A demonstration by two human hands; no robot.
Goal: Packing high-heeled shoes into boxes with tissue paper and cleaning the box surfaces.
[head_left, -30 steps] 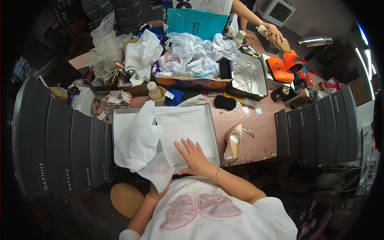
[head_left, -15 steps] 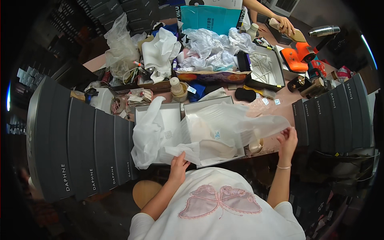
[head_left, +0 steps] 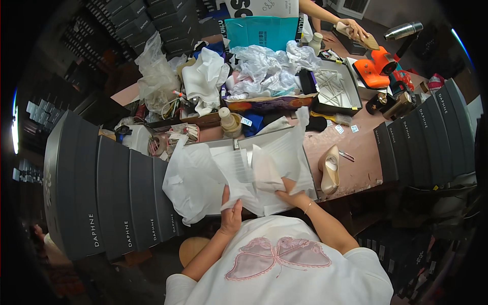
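Observation:
A shoebox (head_left: 313, 179) lies before me, lined with thin white tissue paper (head_left: 193, 175) that also spreads over the box part to its left. Through the paper in the box shows a pale beige shape, partly covered; its outline is hard to make out. My left hand (head_left: 232, 212) pinches the near edge of the paper between thumb and fingers. Over the right part of the box, my right hand (head_left: 294, 194) is closed on a fold of the paper beside the pale shape. A beige pump shoe (head_left: 330, 170) rests on the table right of the box.
Grey shoeboxes (head_left: 114, 198) stand in rows at left, and more boxes (head_left: 427, 145) at right. Behind are a bottle (head_left: 230, 122), a carton of crumpled paper (head_left: 269, 104), a brush (head_left: 333, 118) and an orange device (head_left: 373, 71). Another person's hand (head_left: 355, 31) holds a shoe at the back right.
My right hand has moved left from beyond the box, folding the paper inward over it. The beige pump on the table is now uncovered. My left hand has shifted slightly.

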